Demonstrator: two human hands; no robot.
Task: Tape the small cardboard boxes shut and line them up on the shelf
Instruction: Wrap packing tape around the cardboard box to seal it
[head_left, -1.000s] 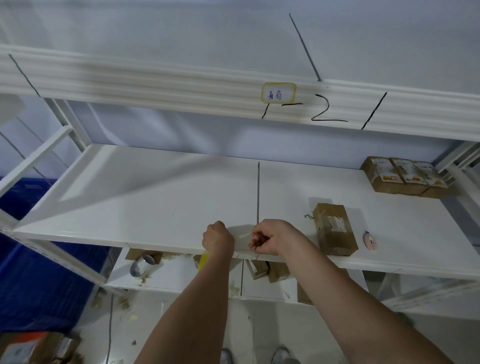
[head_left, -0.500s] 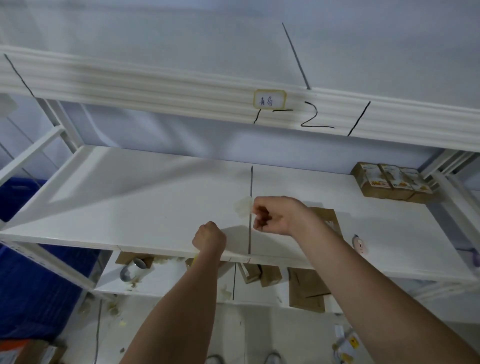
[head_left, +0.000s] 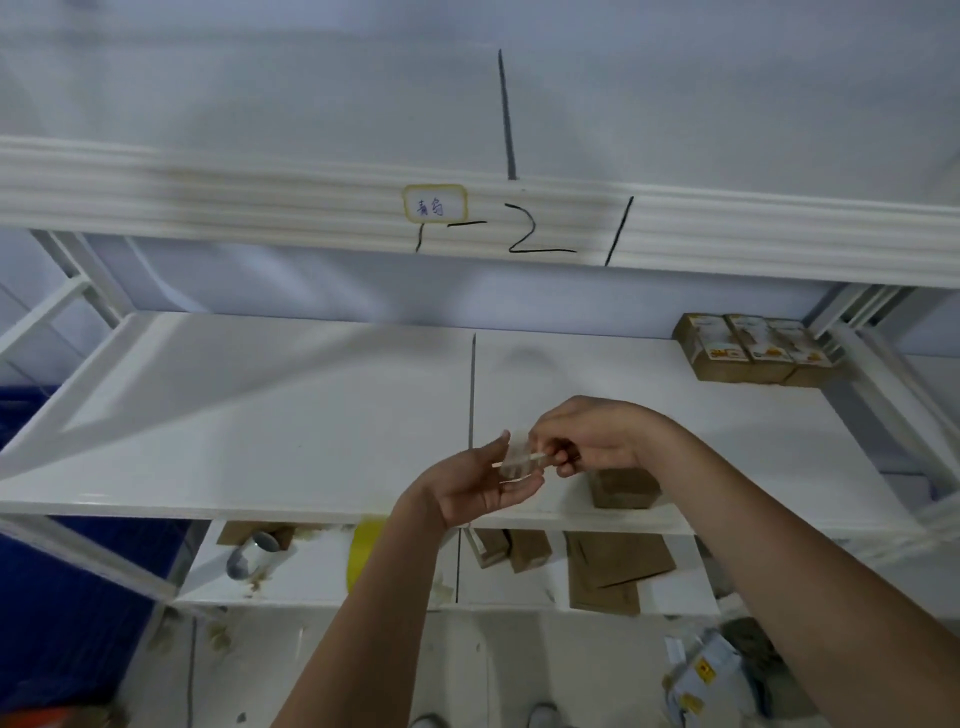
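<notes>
cardboard boxes (head_left: 756, 349) — three of them — sat side by side in a row at the far right back corner of the white shelf (head_left: 249, 415), touching each other, printed labels facing up, the row running left to right. one more small box (head_left: 623, 486) stood near the shelf's front edge, mostly hidden behind the right wrist; its long axis could not be told.

a short strip of clear tape (head_left: 517, 462) hung between the two hands above the front of the shelf, just left of that box. the right hand (head_left: 587, 441) had its fingers curled and pinched one end of the strip. the left hand (head_left: 478, 486) lay palm up with fingers loosely spread, its fingertips touching the strip's other end; whether they pinched it was not clear. the strip ran roughly left to right, slightly tilted.

on the lower shelf (head_left: 311, 582) lay a yellow roll of tape (head_left: 363, 551) partly behind the left forearm, a clear roll (head_left: 252, 556) further left, flattened cardboard pieces (head_left: 613, 569) and two small boxes (head_left: 511, 548) — scraps scattered around them.
</notes>
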